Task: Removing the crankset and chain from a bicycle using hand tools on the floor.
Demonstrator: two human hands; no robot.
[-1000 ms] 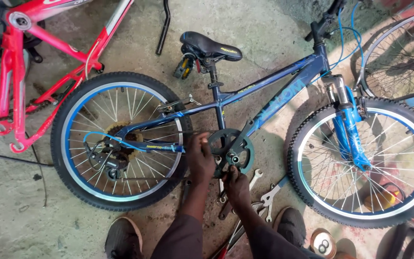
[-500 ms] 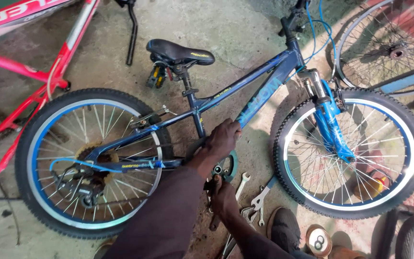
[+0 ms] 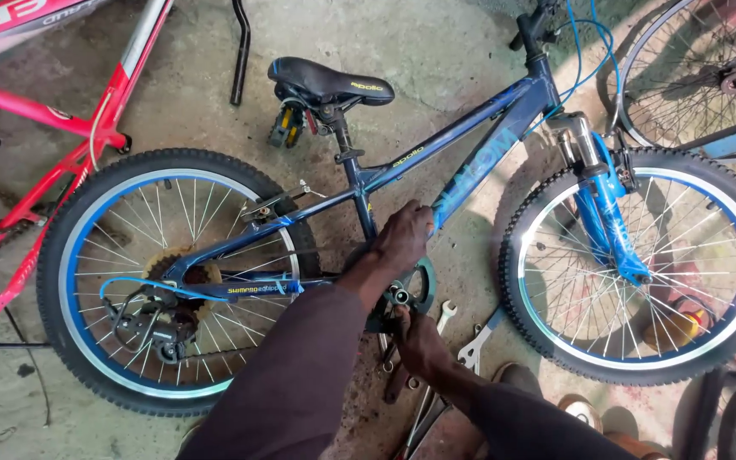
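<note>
A person's left hand (image 3: 402,234) is wrapped shut around the down tube of a dark blue small-wheeled bicycle (image 3: 479,140) lying on a stained concrete floor (image 3: 436,51), while the right hand (image 3: 423,341) is curled closed at the black crank and chainring (image 3: 406,294) just below; what that hand grips cannot be made out. Silver open-ended spanners (image 3: 470,349) lie on the floor just beside the right hand, and small yellow lettering marks the black saddle (image 3: 330,83) and the chainstay near the blue-rimmed rear wheel (image 3: 163,281). A red bicycle frame (image 3: 53,111) with white lettering lies at upper left.
</note>
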